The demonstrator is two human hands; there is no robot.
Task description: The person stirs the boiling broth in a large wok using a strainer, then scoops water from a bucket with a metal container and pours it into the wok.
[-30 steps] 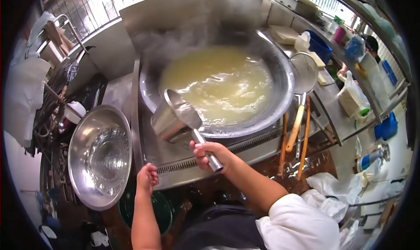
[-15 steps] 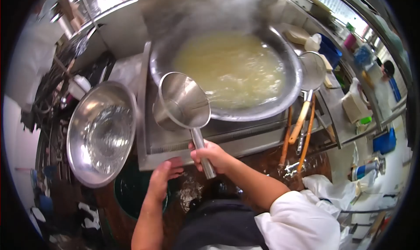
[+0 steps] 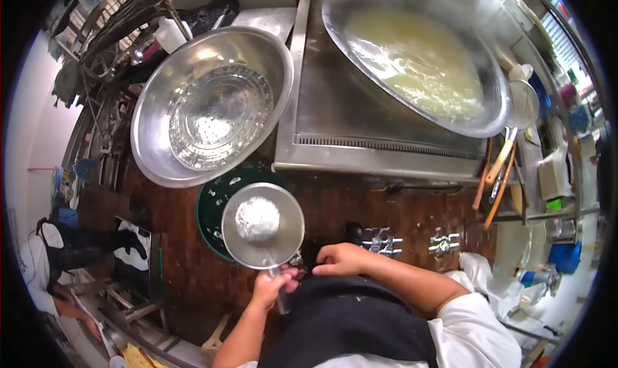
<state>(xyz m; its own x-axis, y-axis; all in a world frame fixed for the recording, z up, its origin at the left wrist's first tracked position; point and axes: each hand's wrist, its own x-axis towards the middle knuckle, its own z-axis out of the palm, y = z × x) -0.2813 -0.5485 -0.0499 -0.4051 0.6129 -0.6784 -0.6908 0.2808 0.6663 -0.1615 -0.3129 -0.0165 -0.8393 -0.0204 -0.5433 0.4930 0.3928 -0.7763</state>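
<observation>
A deep stainless-steel ladle [image 3: 283, 229] with a tubular handle is in my left hand [image 3: 273, 289], whose fingers wrap round the handle just below the cup. The cup hangs over a green tub [image 3: 212, 229] on the floor, and its shiny inside faces up. My right hand [image 3: 342, 260] is close to the handle but apart from it, in front of the apron. Its fingers are loosely bent with a gap between them, and nothing shows in them. Beyond the ladle a big metal basin [image 3: 151, 136] holds clear liquid.
A large steaming wok [image 3: 496, 120] of yellowish liquid sits in a steel stove [image 3: 386, 159]. A strainer [image 3: 523, 104] and long wooden handles [image 3: 501, 184] lean at its right. At lower left, another person's arm [image 3: 71, 310] shows. The brown floor [image 3: 347, 204] is wet.
The ladle has passed from my right hand to my left and moved from beside the wok to above the green tub. My right hand has let go. The view has swung left and down.
</observation>
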